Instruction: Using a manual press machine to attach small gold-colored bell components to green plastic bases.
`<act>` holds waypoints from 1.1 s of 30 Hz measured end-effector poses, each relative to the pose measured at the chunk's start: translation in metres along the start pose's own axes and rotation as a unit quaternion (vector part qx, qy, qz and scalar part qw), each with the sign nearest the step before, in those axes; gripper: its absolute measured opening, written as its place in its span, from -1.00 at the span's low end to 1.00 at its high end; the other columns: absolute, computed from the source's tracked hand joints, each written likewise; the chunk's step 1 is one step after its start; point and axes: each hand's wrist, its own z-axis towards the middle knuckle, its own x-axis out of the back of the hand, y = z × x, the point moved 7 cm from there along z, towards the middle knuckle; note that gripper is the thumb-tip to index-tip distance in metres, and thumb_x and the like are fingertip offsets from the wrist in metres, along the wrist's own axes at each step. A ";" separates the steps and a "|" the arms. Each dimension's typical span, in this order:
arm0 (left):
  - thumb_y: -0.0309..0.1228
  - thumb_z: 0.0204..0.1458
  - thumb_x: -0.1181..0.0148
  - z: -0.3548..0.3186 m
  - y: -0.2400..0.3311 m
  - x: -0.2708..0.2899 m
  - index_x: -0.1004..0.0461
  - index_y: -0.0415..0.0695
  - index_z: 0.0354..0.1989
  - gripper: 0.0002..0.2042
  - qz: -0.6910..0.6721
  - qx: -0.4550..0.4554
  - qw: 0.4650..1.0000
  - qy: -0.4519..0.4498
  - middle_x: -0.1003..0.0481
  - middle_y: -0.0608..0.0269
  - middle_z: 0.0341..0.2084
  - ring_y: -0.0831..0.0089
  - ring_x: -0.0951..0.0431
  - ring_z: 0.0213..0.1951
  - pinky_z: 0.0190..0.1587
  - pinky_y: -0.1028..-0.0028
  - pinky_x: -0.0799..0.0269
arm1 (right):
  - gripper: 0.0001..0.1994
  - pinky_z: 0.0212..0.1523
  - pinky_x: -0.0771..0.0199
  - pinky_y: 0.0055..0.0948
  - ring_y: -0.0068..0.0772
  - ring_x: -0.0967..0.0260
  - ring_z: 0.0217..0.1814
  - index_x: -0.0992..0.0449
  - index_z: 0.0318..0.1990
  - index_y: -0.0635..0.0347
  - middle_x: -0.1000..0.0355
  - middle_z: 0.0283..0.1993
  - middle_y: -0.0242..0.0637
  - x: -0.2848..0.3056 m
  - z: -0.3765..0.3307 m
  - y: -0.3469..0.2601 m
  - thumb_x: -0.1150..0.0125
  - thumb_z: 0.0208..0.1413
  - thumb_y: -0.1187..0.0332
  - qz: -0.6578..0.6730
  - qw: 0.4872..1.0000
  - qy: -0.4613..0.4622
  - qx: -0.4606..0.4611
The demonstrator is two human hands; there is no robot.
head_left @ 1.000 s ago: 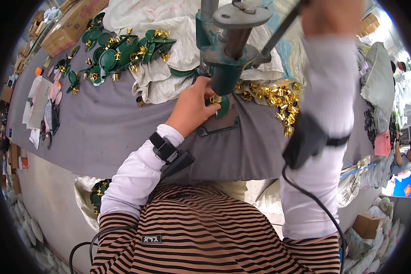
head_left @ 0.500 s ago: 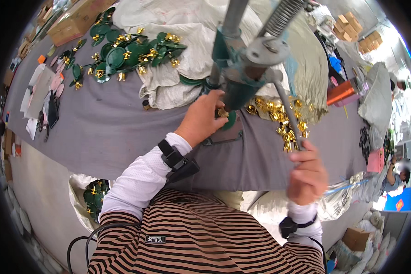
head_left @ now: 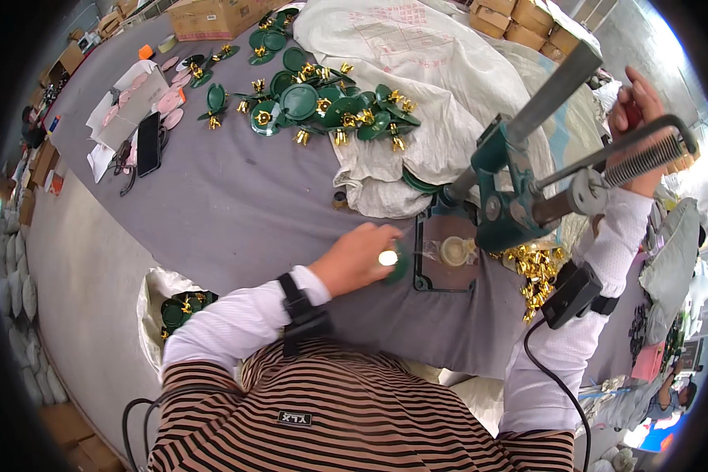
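Note:
My left hand (head_left: 352, 261) is closed on a green disc (head_left: 400, 266) with a bright, shiny piece at its middle, held just left of the press base (head_left: 422, 271). The green hand press (head_left: 502, 200) stands on the table, with a round pale seat (head_left: 453, 252) on its base. At the upper right my right hand (head_left: 645, 110) wraps round the red knob (head_left: 632, 118) of the press lever. Loose gold clips (head_left: 536, 275) lie in a heap right of the base. Several green discs with gold clips (head_left: 300, 102) are spread farther back.
White woven sacking (head_left: 393, 47) covers the table behind the press. Toward the left lie a black phone (head_left: 149, 144), papers and pink discs (head_left: 169, 100). An open bag of green discs (head_left: 171, 311) stands below the table's edge. A cardboard box (head_left: 212, 19) sits at the back.
My right hand has gone from low beside the table up to the far right with the lever. My left hand has come away from under the press, holding the green disc. The view has shifted.

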 end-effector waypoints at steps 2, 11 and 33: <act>-0.35 -0.19 -0.41 -0.019 -0.020 0.021 -0.42 -0.16 -0.06 -0.53 -0.051 -0.014 0.998 -0.043 -0.53 0.19 -0.22 0.16 -0.46 -0.11 -0.04 0.31 -0.39 | -0.66 -0.59 -0.21 -0.74 -0.61 -0.28 -0.54 -0.46 0.03 0.44 -0.40 -0.44 -0.29 -0.004 0.000 0.002 -0.09 0.17 0.38 -0.027 1.000 -0.012 -0.007; -0.67 -0.22 -0.11 0.038 -0.134 0.161 -0.51 -0.14 -0.26 -0.71 0.334 -0.021 0.927 0.168 -0.41 0.13 -0.04 0.06 -0.33 0.06 0.12 0.25 -0.28 | -0.69 -0.65 -0.05 -0.70 -0.66 -0.15 -0.63 -0.47 -0.06 0.45 -0.38 -0.46 -0.30 -0.016 -0.008 0.000 -0.09 0.16 0.35 -0.015 1.000 0.015 -0.023; -0.41 -0.23 -0.45 0.035 0.051 -0.043 -0.57 -0.20 -0.25 -0.68 -0.029 -0.028 0.983 0.180 -0.48 0.16 -0.16 0.21 -0.42 -0.05 0.01 0.34 -0.33 | -0.86 -0.73 0.00 -0.69 -0.74 -0.11 -0.70 -0.48 -0.34 0.19 -0.29 -0.59 -0.52 -0.025 -0.021 -0.012 -0.07 0.16 0.34 0.058 0.998 -0.021 0.011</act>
